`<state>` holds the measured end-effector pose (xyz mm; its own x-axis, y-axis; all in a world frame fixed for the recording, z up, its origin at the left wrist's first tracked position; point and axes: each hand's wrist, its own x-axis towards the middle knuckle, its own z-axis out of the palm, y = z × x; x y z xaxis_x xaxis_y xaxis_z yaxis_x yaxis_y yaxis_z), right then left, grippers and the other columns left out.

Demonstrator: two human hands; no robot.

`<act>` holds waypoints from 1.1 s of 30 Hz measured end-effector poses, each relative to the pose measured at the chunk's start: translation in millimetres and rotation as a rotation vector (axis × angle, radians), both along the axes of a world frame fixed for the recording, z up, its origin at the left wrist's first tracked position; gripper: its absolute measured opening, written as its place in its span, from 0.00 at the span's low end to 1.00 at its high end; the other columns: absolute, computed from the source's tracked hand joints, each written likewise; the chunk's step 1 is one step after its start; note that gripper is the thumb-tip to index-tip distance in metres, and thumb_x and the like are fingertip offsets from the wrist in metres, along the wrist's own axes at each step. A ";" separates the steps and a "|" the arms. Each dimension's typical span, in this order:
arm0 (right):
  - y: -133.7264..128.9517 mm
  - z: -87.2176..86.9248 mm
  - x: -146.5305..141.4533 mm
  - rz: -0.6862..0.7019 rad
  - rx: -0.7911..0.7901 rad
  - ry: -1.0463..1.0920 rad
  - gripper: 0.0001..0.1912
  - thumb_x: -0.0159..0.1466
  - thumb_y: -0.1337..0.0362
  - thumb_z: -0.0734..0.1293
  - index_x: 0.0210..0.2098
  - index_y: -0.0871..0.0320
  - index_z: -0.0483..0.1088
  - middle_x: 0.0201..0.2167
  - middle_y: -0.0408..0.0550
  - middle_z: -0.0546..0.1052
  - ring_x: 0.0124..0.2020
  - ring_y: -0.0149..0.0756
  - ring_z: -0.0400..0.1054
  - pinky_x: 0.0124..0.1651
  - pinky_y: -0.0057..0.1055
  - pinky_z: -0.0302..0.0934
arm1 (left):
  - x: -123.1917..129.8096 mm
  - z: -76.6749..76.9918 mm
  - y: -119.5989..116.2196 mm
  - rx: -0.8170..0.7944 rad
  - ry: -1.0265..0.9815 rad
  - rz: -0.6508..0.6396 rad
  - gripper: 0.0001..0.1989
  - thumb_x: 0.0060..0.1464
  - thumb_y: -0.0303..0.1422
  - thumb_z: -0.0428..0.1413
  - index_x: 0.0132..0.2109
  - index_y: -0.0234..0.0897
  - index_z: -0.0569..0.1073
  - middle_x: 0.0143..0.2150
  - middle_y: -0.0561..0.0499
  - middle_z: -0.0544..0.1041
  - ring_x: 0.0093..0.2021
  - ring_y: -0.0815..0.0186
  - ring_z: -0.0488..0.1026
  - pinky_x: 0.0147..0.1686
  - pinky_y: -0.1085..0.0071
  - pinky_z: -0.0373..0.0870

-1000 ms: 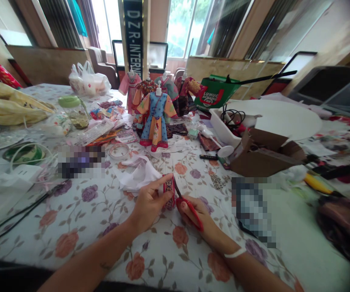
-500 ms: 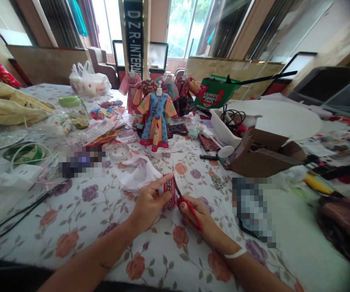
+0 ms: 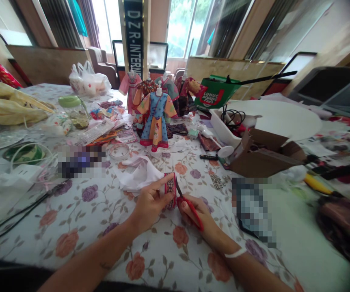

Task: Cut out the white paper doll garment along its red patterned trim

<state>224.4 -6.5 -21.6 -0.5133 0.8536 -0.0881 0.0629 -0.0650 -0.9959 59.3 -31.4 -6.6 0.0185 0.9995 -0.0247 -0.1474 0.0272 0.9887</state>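
Note:
Between the thumb and fingers of my left hand (image 3: 147, 205) is a strip of patterned ribbon (image 3: 170, 187), red-edged with a dark and pale woven design. My right hand (image 3: 204, 215) is closed around the red handles of a pair of scissors (image 3: 197, 215). Their dark blades point up and away, close beside the ribbon's right edge; I cannot tell whether they touch it. White cloth (image 3: 141, 174) lies crumpled just beyond my left hand. The flowered tablecloth (image 3: 163, 251) spreads under both hands.
Several miniature dressed forms stand ahead, a blue and orange dress (image 3: 156, 117) foremost. To the right are a cardboard box (image 3: 260, 162), a white tray (image 3: 228, 132) with cables and a blurred-out flat object (image 3: 254, 211). A tape roll (image 3: 119, 151) and black cord loop (image 3: 19, 219) lie left.
Both hands stay almost in place. The ribbon and the scissor blades have shifted very slightly.

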 end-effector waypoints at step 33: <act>-3.5 4.8 -0.3 -0.054 -0.030 -0.042 0.29 0.55 0.38 0.65 0.18 0.56 0.55 0.12 0.34 0.55 0.15 0.24 0.45 0.17 0.25 0.41 | -0.2 7.6 -1.0 -0.016 -0.053 -0.024 0.32 0.51 0.35 0.61 0.62 0.35 0.65 0.17 0.63 0.53 0.18 0.77 0.46 0.16 0.79 0.44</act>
